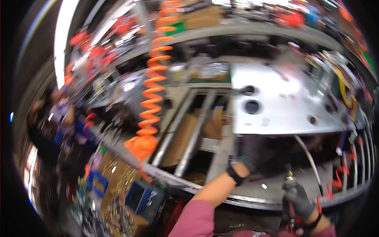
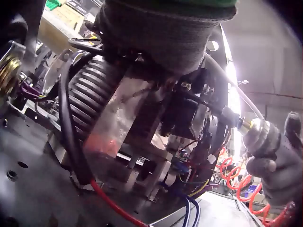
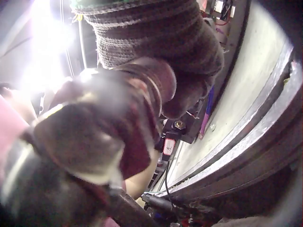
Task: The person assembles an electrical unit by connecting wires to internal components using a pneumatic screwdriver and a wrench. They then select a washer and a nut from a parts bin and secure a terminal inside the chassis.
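My right hand (image 1: 298, 199), in a grey glove, grips a power screwdriver (image 1: 291, 213) with its bit pointing forward at the open front of a metal cabinet (image 1: 276, 98). The left wrist view shows the driver's metal chuck (image 2: 258, 135) and its bit reaching toward the parts inside. My gloved left hand (image 1: 250, 158) reaches into that dark front; its fingers are hidden behind the glove's back (image 2: 156, 38). Near it are a ribbed black part (image 2: 90, 90), a thick black cable (image 2: 68, 127) and a metal bracket (image 2: 118, 113).
An orange coiled hose (image 1: 152, 91) hangs left of the cabinet, and a red coiled hose (image 1: 337, 177) lies at right. Metal rollers (image 1: 193, 138) run beside the cabinet. Bins and a cardboard tray of small metal parts (image 1: 118, 189) stand lower left. Another person (image 1: 61, 114) is at far left.
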The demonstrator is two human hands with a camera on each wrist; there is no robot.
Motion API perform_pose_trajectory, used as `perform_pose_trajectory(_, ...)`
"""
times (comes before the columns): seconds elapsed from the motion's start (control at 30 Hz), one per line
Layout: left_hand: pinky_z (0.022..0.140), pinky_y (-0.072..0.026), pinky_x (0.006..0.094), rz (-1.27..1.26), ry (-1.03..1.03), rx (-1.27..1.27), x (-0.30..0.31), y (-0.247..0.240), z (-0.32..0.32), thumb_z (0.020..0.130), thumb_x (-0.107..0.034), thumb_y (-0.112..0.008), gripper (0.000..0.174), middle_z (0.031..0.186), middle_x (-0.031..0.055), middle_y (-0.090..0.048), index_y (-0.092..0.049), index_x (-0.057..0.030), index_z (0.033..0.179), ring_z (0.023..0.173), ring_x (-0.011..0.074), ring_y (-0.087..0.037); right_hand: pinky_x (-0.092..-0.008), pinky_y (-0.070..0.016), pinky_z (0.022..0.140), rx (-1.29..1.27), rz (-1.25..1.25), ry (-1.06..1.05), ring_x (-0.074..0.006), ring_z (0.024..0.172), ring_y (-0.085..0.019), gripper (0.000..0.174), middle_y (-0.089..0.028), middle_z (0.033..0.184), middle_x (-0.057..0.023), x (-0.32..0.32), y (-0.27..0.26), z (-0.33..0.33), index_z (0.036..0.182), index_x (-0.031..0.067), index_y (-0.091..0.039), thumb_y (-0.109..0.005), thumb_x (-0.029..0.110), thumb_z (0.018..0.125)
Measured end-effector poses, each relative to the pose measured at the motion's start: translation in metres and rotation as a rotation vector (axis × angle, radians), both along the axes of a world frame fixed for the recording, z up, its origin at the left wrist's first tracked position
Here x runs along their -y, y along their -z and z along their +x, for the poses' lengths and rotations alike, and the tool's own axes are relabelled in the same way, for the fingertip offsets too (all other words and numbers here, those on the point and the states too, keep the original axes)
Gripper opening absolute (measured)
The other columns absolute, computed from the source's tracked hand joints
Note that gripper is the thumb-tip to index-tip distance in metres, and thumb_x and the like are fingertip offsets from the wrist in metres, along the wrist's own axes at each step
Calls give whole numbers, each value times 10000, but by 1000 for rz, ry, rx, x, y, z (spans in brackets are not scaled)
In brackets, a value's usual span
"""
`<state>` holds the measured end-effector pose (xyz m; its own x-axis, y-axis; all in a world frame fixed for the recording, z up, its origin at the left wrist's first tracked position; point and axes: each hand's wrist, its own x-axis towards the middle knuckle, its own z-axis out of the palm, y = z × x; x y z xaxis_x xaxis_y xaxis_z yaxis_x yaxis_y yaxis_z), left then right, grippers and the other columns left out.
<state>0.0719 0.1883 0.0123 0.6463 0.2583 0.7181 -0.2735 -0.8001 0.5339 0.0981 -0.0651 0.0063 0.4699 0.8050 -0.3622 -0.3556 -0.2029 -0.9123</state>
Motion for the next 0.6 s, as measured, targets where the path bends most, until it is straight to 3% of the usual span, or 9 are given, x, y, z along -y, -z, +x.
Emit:
perform_pose_trajectory(0.07, 735, -529, 328, -222, 101, -20, -2, 29, 10, 697, -92, -725, 285, 901, 97, -678, -682, -55, 976, 854, 214, -649, -262, -476, 651, 222, 58, 0, -90, 734, -542, 319, -542, 862, -24, 1, 25, 5, 1051, 49, -516, -680, 105, 783)
perform_pose_trajectory(0.1, 709, -532, 296, -147, -20, -100, -2, 32, 6, 681, -68, -744, 324, 920, 84, -677, -671, -41, 995, 851, 175, -644, -262, -452, 732, -39, -166, -60, -78, 845, -509, 314, -531, 953, -22, 3, 11, 7, 1048, 43, -527, -690, 103, 787)
perform_pose_trajectory(0.13, 686, -534, 281, -36, -69, -109, -3, 49, 9, 673, -56, -760, 374, 944, 76, -668, -642, -21, 1027, 851, 158, -641, -250, -459, 660, 69, 20, -52, -84, 755, -534, 356, -545, 886, -29, 4, 23, 7, 1079, 40, -510, -698, 112, 785)
perform_pose_trajectory(0.17, 671, -534, 276, -199, 7, 16, 3, 44, 8, 679, -27, -756, 401, 957, 67, -656, -615, -10, 1054, 849, 157, -640, -250, -453, 640, 339, 131, -24, -88, 727, -532, 371, -542, 863, -33, 0, 34, 6, 1100, 45, -498, -695, 147, 802)
perform_pose_trajectory(0.23, 712, -533, 292, -393, 78, 120, 10, 41, 15, 748, -12, -702, 328, 939, 73, -652, -604, -1, 1060, 865, 173, -637, -246, -447, 606, 122, -2, -91, -84, 679, -526, 388, -539, 826, -22, 2, 24, 7, 1110, 46, -492, -691, 211, 820)
perform_pose_trajectory(0.3, 675, -521, 292, -141, -119, 3, 12, 27, 9, 670, -121, -780, 318, 859, 90, -690, -679, -33, 958, 764, 200, -666, -244, -445, 586, 39, -46, -103, -76, 666, -523, 406, -536, 814, -19, 4, 1, 9, 1112, 46, -490, -693, 242, 821)
perform_pose_trajectory(0.37, 670, -523, 293, -121, -91, -12, 20, 1, 6, 678, -115, -774, 292, 832, 90, -691, -687, -40, 947, 743, 201, -669, -242, -442, 566, -41, -83, -136, -69, 653, -521, 425, -533, 803, -15, 5, 1, 8, 1114, 46, -487, -694, 273, 821)
perform_pose_trajectory(0.43, 654, -525, 294, -138, -28, 12, 12, 0, 9, 696, -98, -760, 242, 795, 94, -690, -691, -38, 921, 711, 200, -673, -227, -407, 447, 184, 120, -88, -58, 531, -492, 476, -515, 718, -2, 3, 20, 6, 1127, 47, -471, -703, 315, 809)
perform_pose_trajectory(0.6, 637, -518, 276, -127, -53, -24, 19, -10, 8, 725, -95, -752, 239, 809, 97, -683, -673, -25, 939, 694, 171, -662, -234, -441, 638, 10, 23, -149, -57, 730, -499, 463, -514, 842, 0, 8, 5, 7, 1126, 64, -488, -705, 322, 807)
